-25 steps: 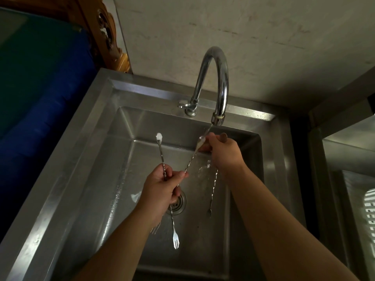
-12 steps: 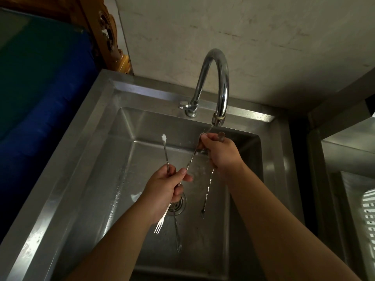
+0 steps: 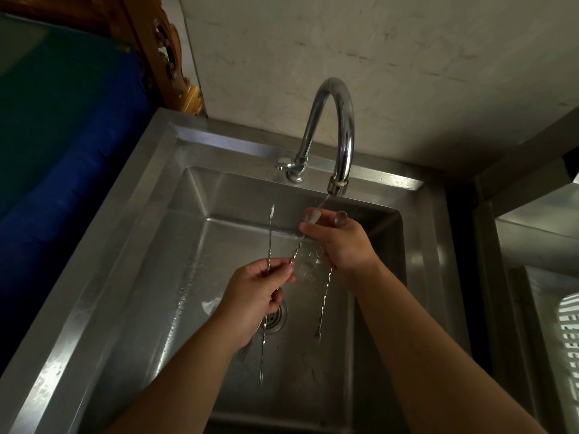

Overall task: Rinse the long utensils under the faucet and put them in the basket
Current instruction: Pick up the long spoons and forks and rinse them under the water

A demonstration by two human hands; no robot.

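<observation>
Water runs from the curved chrome faucet (image 3: 340, 126) over the steel sink (image 3: 147, 245). My left hand (image 3: 253, 296) is shut on two long twisted-stem utensils: one utensil (image 3: 270, 236) stands upright with its top free, the other utensil (image 3: 296, 250) slants up to my right hand. My right hand (image 3: 341, 242) pinches that slanted utensil's top under the stream and also holds a third long utensil (image 3: 324, 305), which hangs down with its small fork end low. The white slatted basket (image 3: 568, 324) shows at the far right edge.
A round drain (image 3: 277, 317) lies in the sink floor below my left hand. A blue and green padded surface (image 3: 62, 151) and carved wood (image 3: 169, 61) stand to the left. A second steel basin (image 3: 539, 296) is on the right. A pale wall rises behind the faucet.
My right hand has slid along the slanted utensil's top under the stream, and splashing now shows between the hands. The utensils in my left hand shifted slightly lower.
</observation>
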